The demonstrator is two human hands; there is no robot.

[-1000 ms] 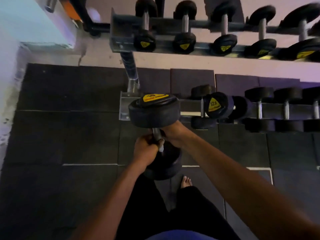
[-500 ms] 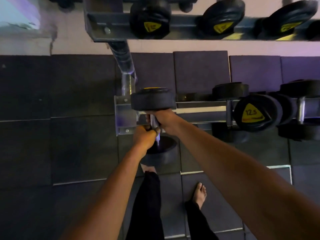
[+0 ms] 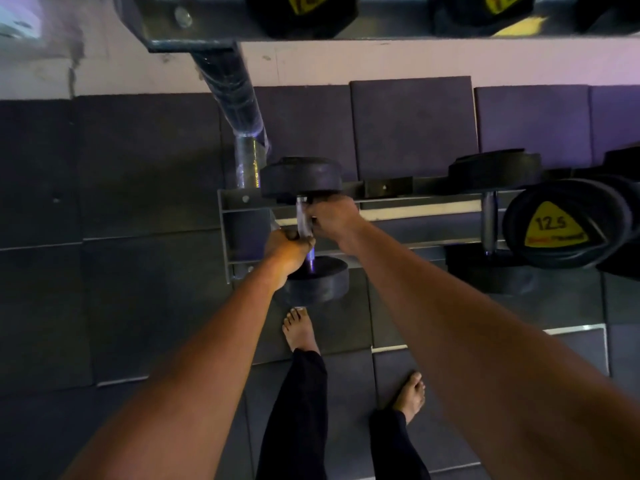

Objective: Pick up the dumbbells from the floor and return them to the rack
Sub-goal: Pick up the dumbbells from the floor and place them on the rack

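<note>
Item: dumbbell (image 3: 304,230), rigid, rubber-headed, I judge heavy. Location: over the lower rack (image 3: 415,206) rails, left end; whether seated, I cannot tell. Hold: bare steel handle, left hand (image 3: 285,245) and right hand (image 3: 332,218) both wrapped round it.

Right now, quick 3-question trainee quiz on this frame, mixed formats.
1. True or false: only one hand holds the dumbbell.
2. The yellow label on the racked dumbbell at right reads: A) 10 B) 12.5 C) 20
3. Fill in: the held dumbbell is at the ___ end of the lower rack.

Key
1. False: the left hand and the right hand both grip its handle.
2. B
3. left
</note>
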